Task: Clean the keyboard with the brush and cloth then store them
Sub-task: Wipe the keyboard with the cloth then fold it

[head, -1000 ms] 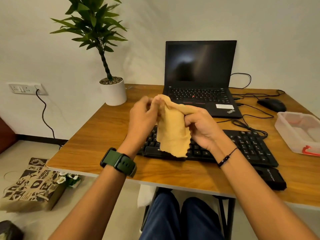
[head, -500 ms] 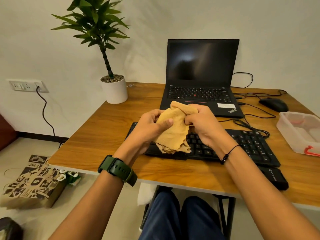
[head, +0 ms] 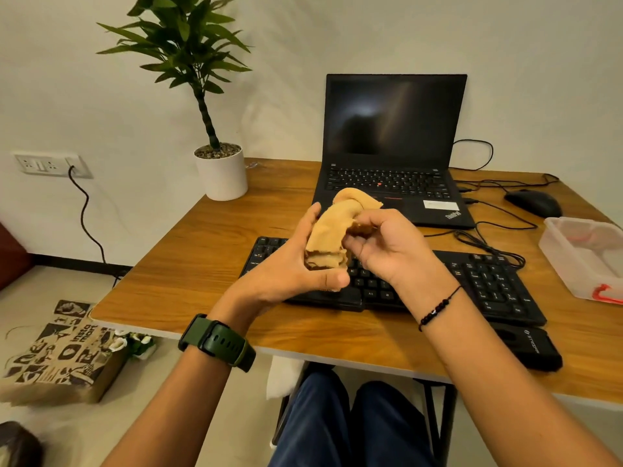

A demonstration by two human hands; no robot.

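Your single head camera looks forward and down, close over the desk (head: 202, 251); near edge below, wall far.

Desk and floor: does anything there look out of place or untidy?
Mostly the floor: a printed paper bag lies tipped on its side left of the desk, white flowers at its mouth. The mouse cables lie loosely tangled.

A black laptop (head: 394, 153) stands open on the desk (head: 188, 257), just past the hands. A plant in a white pot (head: 220, 171) is off to their left. A black mouse (head: 532, 202) and a clear plastic box (head: 583, 256) sit to their right.
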